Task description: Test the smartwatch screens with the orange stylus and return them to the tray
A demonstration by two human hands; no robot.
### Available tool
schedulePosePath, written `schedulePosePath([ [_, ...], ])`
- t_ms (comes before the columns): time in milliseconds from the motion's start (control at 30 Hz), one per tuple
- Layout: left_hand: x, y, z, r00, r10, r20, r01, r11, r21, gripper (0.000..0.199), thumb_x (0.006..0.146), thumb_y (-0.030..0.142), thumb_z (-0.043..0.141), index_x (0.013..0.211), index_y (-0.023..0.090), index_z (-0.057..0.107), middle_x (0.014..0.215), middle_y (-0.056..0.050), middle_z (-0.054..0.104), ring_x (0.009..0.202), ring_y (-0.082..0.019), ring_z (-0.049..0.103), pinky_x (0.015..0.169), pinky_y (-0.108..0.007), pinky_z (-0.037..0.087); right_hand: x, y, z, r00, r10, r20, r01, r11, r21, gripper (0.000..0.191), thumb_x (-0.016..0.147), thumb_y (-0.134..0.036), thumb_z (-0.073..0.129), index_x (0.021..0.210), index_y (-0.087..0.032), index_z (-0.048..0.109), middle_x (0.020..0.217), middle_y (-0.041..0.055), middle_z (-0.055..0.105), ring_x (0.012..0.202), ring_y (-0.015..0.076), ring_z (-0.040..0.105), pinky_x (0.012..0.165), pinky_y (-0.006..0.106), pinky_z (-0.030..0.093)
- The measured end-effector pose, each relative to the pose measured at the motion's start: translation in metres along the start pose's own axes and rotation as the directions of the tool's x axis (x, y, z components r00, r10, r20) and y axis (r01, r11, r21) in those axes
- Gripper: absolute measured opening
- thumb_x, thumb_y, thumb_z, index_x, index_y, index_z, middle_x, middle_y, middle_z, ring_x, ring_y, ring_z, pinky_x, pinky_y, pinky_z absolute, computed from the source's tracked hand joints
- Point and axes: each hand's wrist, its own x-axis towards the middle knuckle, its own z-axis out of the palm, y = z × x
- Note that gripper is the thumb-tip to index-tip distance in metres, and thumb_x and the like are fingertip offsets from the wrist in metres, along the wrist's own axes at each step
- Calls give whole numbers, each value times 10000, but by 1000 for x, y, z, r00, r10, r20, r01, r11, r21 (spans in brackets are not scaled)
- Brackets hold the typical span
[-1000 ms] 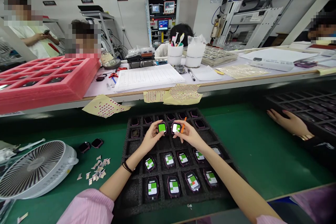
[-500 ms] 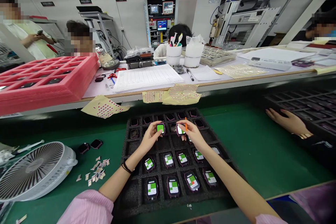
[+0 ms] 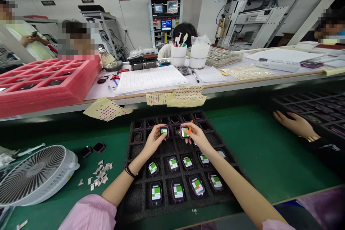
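left hand [image 3: 153,141] pinches a smartwatch [image 3: 164,131] by its edges above the far rows of the black foam tray [image 3: 168,150]; right hand [image 3: 196,136] grips a second watch [image 3: 184,132] and an orange pick [image 3: 190,126]. risks: a slipping pick could scratch the screen; a loose pinch could drop a watch.

Bright even light w/ warped edges

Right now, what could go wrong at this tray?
The orange stick in the right hand sits close to the watch that hand holds, so it might scratch its face. A slip by the left hand, holding another watch, could drop it onto the foam tray. The desk fan, if running, could scatter the loose paper scraps beside it.
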Motion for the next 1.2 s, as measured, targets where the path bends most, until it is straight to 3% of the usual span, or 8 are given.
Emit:
schedulePosePath([
  [167, 0, 0, 0, 1000, -1, 1, 1, 1000, -6, 433, 778, 423, 617, 1123, 196, 485, 1051, -63, 555, 749, -106, 544, 547, -186, 424, 1, -2, -2, 996, 14, -88, -14, 1000, 0, 369, 693, -476, 694, 896, -182, 601, 630, -53, 501, 364, 48, 426, 340, 203, 340],
  [500, 0, 1, 0, 1000, -13, 1, 13, 1000, 11, 442, 777, 438, 611, 1120, 193, 477, 1032, -60, 553, 693, -97, 534, 510, -194, 392, 0, 2, 0, 991, -19, 134, 16, 1000, 25, 510, 648, -317, 756, 1089, -207, 525, 786, -4, 571, 578, 116, 591, 368, 169, 367],
  [700, 0, 2, 1, 1000, -8, 1, 8, 1000, 6, 433, 779, 434, 608, 1121, 198, 485, 1041, -59, 550, 722, -103, 533, 533, -198, 402, 0, -1, 0, 999, 1, 40, -2, 1000, 21, 351, 763, -458, 627, 981, -185, 597, 700, -22, 537, 439, 87, 550, 361, 190, 360],
  [1200, 0, 1, 0, 1000, -15, 3, 15, 1000, 10, 435, 778, 429, 602, 1122, 193, 479, 1043, -60, 549, 724, -100, 528, 538, -193, 408, 1, 1, -1, 1000, -4, 19, 4, 1000, 4, 394, 704, -448, 696, 965, -172, 591, 673, -39, 544, 399, 63, 512, 348, 177, 330],
])
